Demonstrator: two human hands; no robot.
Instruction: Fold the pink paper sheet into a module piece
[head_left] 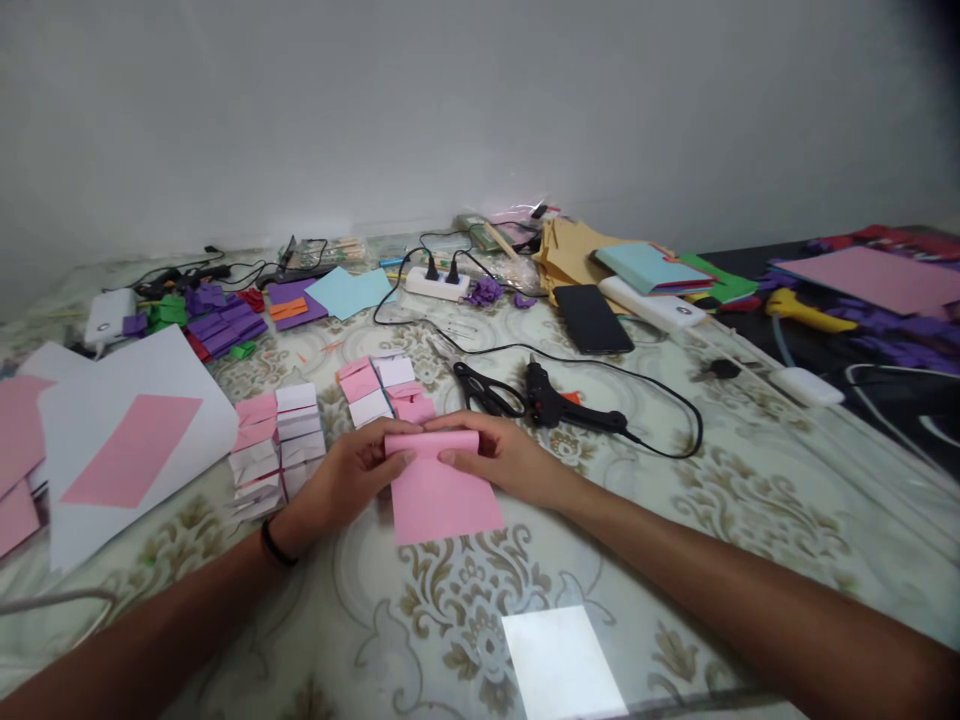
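Note:
A pink sheet of paper [448, 505] lies on the patterned tablecloth, its far edge folded over toward me. My left hand [373, 458] pinches the left end of that fold, thumb on top. At the right end, my right hand [495, 455] grips the fold the same way, its thumb pointing inward. Just beyond my hands are folded pink and white paper pieces [384, 385]. Beside my left wrist stands another group of folded pink and white pieces [277, 445]. Black scissors [487, 392] and a black glue gun [559, 400] rest past my right hand.
White sheets with a pink strip [135, 450] lie at left. Purple folded papers [225, 325], a white power strip [437, 284] and a black phone [592, 320] are farther back. The glue gun's cable [697, 420] loops at right. A bright white rectangle [562, 660] shows near the front edge.

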